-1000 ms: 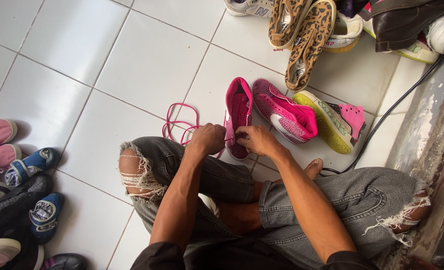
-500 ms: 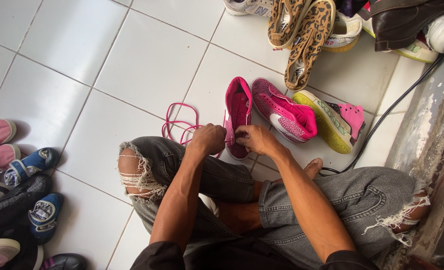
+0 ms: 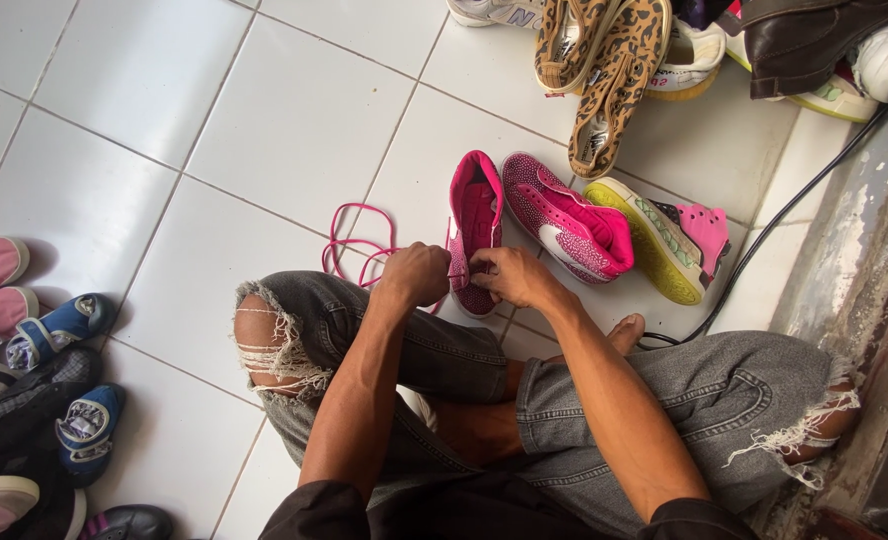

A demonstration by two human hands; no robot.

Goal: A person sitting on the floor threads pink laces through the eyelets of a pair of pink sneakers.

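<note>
Little has changed over the last second: both hands stay at the pink shoe [image 3: 474,235] on the tiled floor [image 3: 294,120] by the knee. The left hand [image 3: 416,274] is curled shut and the right hand [image 3: 504,275] pinches narrowly on the pink lace [image 3: 356,245], so threading continues unhurried.

Single head-worn view, steeply downward, close over lap and tiled floor [image 3: 264,120], perhaps slightly tilted.

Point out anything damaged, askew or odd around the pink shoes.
The pink lace lies in loose loops on the floor, mostly out of the upright pink shoe that both hands work at. Two more shoes beside it have tipped onto their sides. The jeans are torn and frayed at the knee.
</note>
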